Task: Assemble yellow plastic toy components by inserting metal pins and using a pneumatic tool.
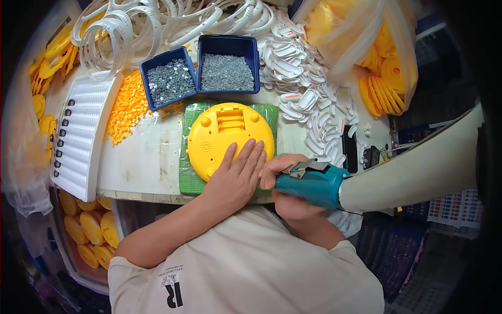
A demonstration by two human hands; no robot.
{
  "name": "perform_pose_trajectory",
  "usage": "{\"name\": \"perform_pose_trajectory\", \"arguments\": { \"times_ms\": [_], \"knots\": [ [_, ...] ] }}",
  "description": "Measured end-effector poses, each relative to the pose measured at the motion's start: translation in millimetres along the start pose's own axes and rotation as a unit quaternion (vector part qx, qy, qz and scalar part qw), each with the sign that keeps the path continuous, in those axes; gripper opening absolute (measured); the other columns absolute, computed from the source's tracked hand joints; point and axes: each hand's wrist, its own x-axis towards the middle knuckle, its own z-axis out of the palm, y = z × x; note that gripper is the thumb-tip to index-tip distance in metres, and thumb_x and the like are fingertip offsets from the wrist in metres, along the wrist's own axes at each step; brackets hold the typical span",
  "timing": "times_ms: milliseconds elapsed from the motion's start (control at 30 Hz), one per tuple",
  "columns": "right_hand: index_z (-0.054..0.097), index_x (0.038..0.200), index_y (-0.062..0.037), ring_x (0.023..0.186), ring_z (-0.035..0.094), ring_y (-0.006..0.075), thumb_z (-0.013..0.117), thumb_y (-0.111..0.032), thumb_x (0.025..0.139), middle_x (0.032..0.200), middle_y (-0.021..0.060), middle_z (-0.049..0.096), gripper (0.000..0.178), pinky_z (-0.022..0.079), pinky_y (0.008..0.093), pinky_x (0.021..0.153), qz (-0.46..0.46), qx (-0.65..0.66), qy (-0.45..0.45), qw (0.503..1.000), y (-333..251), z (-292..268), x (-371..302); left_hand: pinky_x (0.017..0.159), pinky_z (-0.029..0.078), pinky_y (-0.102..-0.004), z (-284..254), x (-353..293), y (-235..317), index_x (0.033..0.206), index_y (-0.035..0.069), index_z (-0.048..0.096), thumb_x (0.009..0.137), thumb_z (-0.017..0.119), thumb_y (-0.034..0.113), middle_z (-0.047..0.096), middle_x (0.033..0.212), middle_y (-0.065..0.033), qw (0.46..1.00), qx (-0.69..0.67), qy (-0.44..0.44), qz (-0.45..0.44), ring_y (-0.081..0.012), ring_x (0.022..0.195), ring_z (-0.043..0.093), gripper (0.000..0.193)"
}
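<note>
A round yellow plastic housing (209,146) with an open battery compartment, a small speaker grille and several round feet rests on a green mat (186,178). My left hand (238,172) lies flat on its lower right part, fingers stretched out. Just to the right, my right hand (293,204) is wrapped round a teal power screwdriver (314,186) with a metal lever on its side. The tool's tip is hidden behind my hands near the housing's lower right edge. A pale sleeve (413,175) runs from the tool's back end up to the right.
Two blue bins (228,39) of small metal parts stand beyond the mat. Orange pieces (128,110) and a white foam tray (86,136) lie left. White oval parts (293,63) cover the right side, beside a bag of yellow discs (381,68). White rings (115,42) pile up far left.
</note>
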Motion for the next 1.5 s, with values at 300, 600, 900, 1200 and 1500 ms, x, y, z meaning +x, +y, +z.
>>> {"name": "perform_pose_trajectory", "arguments": {
  "times_ms": [300, 600, 900, 1200, 1500],
  "knots": [
    [0.062, 0.120, 0.0067, 0.076, 0.065, 0.0268, 0.040, -0.080, 0.093, 0.083, 0.0159, 0.067, 0.094, 0.053, 0.0405, 0.079, 0.036, 0.056, 0.026, 0.997, -11, 3, 5, 0.123, 0.032, -0.0555, -15, -1, -7, 0.149, -0.002, 0.054, 0.096, 0.058, 0.026, 0.050, 0.159, -0.0202, 0.998, -0.046, -0.032, -0.005, -0.0346, 0.151, 0.044, 0.060],
    [0.059, 0.129, 0.0008, 0.083, 0.063, 0.0311, 0.045, -0.081, 0.091, 0.085, 0.0152, 0.067, 0.091, 0.050, 0.0442, 0.085, 0.066, 0.099, -0.093, 0.989, -15, 40, 22, 0.126, 0.031, -0.0508, -49, -54, -86, 0.151, 0.010, 0.053, 0.081, 0.081, 0.038, 0.050, 0.162, -0.0046, 0.985, -0.159, -0.065, 0.008, -0.0238, 0.153, 0.043, 0.080],
    [0.061, 0.103, -0.0046, 0.081, 0.066, 0.0203, 0.053, 0.012, 0.090, 0.087, 0.0091, 0.066, 0.022, 0.055, 0.0313, 0.077, 0.086, -0.294, -0.299, 0.903, -8, 59, 39, 0.125, 0.034, -0.0499, -24, -67, -86, 0.145, 0.015, 0.061, 0.091, 0.070, 0.033, 0.056, 0.156, -0.0004, 0.988, -0.152, 0.020, 0.003, -0.0205, 0.150, 0.047, 0.057],
    [0.061, 0.117, -0.0039, 0.079, 0.064, 0.0222, 0.055, -0.019, 0.105, 0.089, 0.0094, 0.066, 0.020, 0.054, 0.0345, 0.077, 0.073, -0.185, -0.290, 0.936, 9, 51, 31, 0.125, 0.034, -0.0504, -18, -69, -86, 0.144, 0.015, 0.062, 0.093, 0.068, 0.033, 0.057, 0.156, 0.0003, 0.989, -0.141, 0.036, 0.009, -0.0196, 0.150, 0.046, 0.054],
    [0.042, 0.151, 0.0058, 0.093, 0.068, 0.0271, 0.042, -0.084, 0.094, 0.101, 0.0159, 0.069, 0.106, 0.052, 0.0413, 0.092, -0.017, 0.125, -0.122, 0.984, -32, 41, 122, 0.120, 0.040, -0.0486, -42, -39, -86, 0.136, 0.011, 0.064, 0.088, 0.075, 0.041, 0.060, 0.151, -0.0088, 0.991, -0.129, 0.012, 0.041, -0.0257, 0.144, 0.054, 0.057]
  ]
}}
